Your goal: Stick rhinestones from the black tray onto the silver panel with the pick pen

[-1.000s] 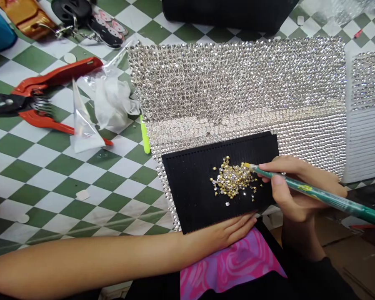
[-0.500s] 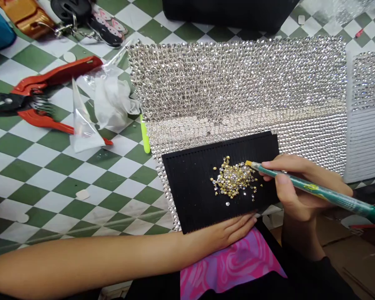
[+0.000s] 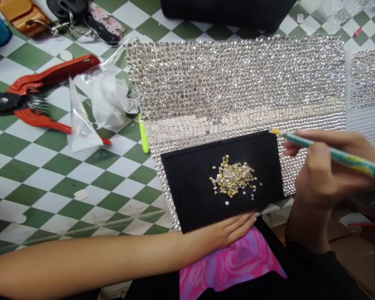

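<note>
My right hand is closed round a green rhinestone picker pencil with a pale cone and a yellow tip. The tip is over the far right corner of a black ridged tray; whether a stone sticks to it is too small to tell. Loose gold-backed rhinestones lie heaped on the tray. My left hand rests flat along the tray's near edge, fingers stretched out. Under and beyond the tray spreads a sheet of silver rhinestones set in rows, with a paler band across it.
Red-handled pruning shears, crumpled white plastic and a neon yellow stick lie left on the checked tablecloth. Keys sit far left, a black container at the back. A second rhinestone sheet is at the right.
My right hand has moved right and slightly away from me, carrying the pencil tip from the rhinestone heap to the tray's far right corner. The left hand has stayed put.
</note>
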Demonstrator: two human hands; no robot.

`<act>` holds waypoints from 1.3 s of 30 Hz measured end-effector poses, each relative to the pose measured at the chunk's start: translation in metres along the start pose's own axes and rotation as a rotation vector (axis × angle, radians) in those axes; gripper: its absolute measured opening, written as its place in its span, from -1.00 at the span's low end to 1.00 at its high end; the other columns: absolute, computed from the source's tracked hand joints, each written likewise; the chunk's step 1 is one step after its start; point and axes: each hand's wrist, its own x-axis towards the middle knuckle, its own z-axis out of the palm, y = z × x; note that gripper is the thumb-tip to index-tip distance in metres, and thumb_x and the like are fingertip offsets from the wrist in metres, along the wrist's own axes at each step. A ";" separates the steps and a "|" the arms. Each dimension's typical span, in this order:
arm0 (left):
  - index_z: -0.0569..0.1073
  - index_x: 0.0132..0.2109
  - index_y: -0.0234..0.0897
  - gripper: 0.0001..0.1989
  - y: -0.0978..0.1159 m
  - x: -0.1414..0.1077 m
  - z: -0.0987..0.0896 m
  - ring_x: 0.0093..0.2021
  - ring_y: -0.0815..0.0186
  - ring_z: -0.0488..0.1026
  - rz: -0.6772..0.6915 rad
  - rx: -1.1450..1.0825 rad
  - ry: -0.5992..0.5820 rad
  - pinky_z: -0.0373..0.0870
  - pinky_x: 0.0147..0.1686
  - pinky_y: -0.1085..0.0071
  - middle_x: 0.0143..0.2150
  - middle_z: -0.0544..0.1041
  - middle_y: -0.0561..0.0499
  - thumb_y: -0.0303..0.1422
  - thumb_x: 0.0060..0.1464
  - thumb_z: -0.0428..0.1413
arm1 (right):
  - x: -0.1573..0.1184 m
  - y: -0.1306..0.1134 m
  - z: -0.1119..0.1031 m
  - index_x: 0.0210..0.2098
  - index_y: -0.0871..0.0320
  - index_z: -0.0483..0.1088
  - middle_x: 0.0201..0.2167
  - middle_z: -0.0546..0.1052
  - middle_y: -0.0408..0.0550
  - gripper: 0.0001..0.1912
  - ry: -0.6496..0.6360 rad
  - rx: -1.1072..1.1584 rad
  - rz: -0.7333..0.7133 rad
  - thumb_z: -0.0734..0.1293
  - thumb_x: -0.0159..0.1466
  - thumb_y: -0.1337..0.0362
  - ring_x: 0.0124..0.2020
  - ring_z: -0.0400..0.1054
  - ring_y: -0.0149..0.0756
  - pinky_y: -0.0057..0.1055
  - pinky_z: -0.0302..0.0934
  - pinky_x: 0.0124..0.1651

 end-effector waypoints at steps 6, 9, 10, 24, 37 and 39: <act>0.04 0.42 -0.43 -0.37 0.007 0.000 0.004 0.43 0.36 0.08 -0.082 -0.099 0.084 -0.02 0.44 0.40 0.47 0.07 -0.09 -0.49 0.22 -0.25 | 0.025 0.025 0.015 -0.27 0.28 0.54 -0.38 0.55 -0.06 -0.88 0.072 0.090 -0.049 0.33 0.25 0.47 -0.45 0.49 -0.41 -0.44 0.40 -0.43; 0.05 0.42 -0.42 -0.39 0.004 -0.001 0.004 0.42 0.38 0.08 -0.088 -0.092 0.088 -0.01 0.43 0.43 0.46 0.09 -0.07 -0.48 0.24 -0.24 | 0.027 0.033 0.016 -0.24 0.29 0.53 -0.36 0.55 -0.09 -0.88 0.022 0.097 -0.026 0.33 0.27 0.44 -0.44 0.49 -0.46 -0.50 0.41 -0.40; 0.05 0.42 -0.42 -0.40 0.002 -0.001 0.003 0.42 0.39 0.09 -0.072 -0.079 0.082 0.01 0.42 0.45 0.46 0.09 -0.06 -0.47 0.25 -0.25 | 0.027 0.034 0.016 -0.24 0.28 0.53 -0.35 0.55 -0.09 -0.88 0.015 0.094 -0.023 0.33 0.28 0.44 -0.43 0.49 -0.47 -0.50 0.41 -0.39; 0.05 0.43 -0.33 -0.38 0.000 -0.001 0.003 0.42 0.42 0.08 -0.062 -0.052 0.079 0.02 0.42 0.47 0.46 0.10 0.00 -0.45 0.24 -0.27 | 0.013 0.017 0.011 -0.29 0.19 0.57 -0.42 0.55 -0.14 -0.81 0.118 0.045 -0.068 0.32 0.18 0.47 -0.50 0.46 -0.39 -0.37 0.37 -0.47; 0.01 0.44 -0.31 -0.41 -0.003 -0.002 -0.003 0.44 0.42 0.02 -0.049 -0.054 0.011 -0.04 0.42 0.48 0.48 0.04 -0.01 -0.44 0.30 -0.25 | 0.022 0.038 0.014 -0.20 0.18 0.56 -0.32 0.57 -0.04 -0.87 0.016 0.087 -0.018 0.37 0.28 0.39 -0.36 0.52 -0.36 -0.47 0.39 -0.41; 0.01 0.44 -0.32 -0.41 -0.001 -0.002 -0.002 0.44 0.42 0.03 -0.058 -0.066 0.018 -0.03 0.42 0.49 0.48 0.04 -0.02 -0.42 0.29 -0.23 | 0.022 0.040 0.014 -0.19 0.18 0.56 -0.32 0.58 -0.04 -0.87 -0.004 0.079 -0.011 0.36 0.29 0.38 -0.36 0.53 -0.37 -0.50 0.39 -0.41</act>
